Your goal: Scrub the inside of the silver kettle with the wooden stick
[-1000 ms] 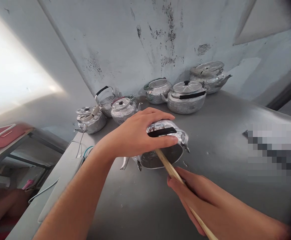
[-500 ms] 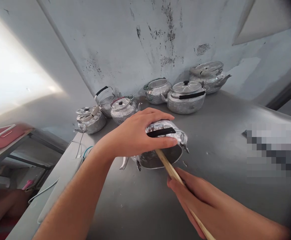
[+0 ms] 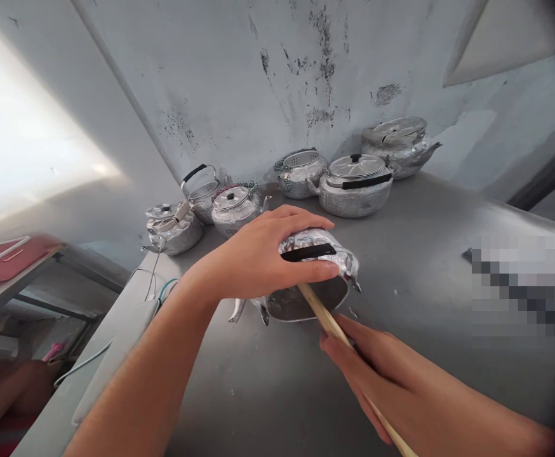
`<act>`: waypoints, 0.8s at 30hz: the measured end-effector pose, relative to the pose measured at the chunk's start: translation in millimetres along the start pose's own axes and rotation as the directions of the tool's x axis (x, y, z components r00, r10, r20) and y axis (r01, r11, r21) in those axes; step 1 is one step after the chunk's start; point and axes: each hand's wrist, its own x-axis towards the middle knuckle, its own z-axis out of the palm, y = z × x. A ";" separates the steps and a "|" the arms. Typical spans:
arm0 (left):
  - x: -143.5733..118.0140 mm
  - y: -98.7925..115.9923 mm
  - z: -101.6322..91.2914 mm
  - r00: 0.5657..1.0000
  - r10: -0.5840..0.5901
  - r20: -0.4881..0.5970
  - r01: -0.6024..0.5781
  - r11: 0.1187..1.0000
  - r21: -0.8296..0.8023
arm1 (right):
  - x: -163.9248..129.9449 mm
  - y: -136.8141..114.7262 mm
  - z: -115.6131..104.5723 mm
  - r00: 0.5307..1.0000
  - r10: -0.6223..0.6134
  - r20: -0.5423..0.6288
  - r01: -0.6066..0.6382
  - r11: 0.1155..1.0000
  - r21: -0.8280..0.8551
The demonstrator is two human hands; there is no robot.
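Tipped kettle: a silvery kettle (image 3: 329, 293) lies on its side mid-counter (image 3: 230, 393), open mouth turned toward the person at work, its black grip (image 3: 308, 252) uppermost.
Left hand: the left hand (image 3: 263, 254) is clamped over it, fingers spread across the top, thumb stretched along beside the mouth.
Right hand: well apart from the left in grip, the right hand (image 3: 366, 374) is wrapped round a wooden stick (image 3: 319, 310).
Stick: slants up into the mouth beneath the left thumb; I can't see its tip.
Back of the counter: six more kettles stand near the stained wall (image 3: 239, 82), one with a lid and a black-sleeved handle (image 3: 366, 182).
Left edge: a pale cable (image 3: 84, 364) hangs in a loop.
Beyond: a red bag (image 3: 11, 260) sits on a shelf (image 3: 37, 259).
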 end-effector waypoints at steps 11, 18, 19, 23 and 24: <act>-0.5 0.4 -1.2 1.000 -0.008 -0.008 0.008 1.000 0.004 | -1.2 -7.4 2.2 0.999 -0.005 0.033 0.005 1.000 -0.006; -0.6 2.4 -1.6 1.000 -0.026 -0.010 0.026 1.000 0.014 | -3.7 -6.7 4.1 0.999 0.052 0.006 -0.052 0.998 0.035; -0.6 2.9 -1.6 1.000 -0.028 -0.011 0.028 0.999 0.018 | -3.5 -6.5 3.5 0.999 0.048 0.003 -0.048 0.998 0.038; -0.2 4.0 -1.9 1.000 -0.031 -0.007 0.031 0.999 0.021 | -2.5 -8.3 0.9 0.998 0.066 0.010 -0.066 0.997 0.042; -0.1 4.1 -1.9 0.999 -0.032 -0.004 0.032 0.999 0.019 | -2.3 -9.0 0.5 0.997 0.080 0.023 -0.081 0.996 0.049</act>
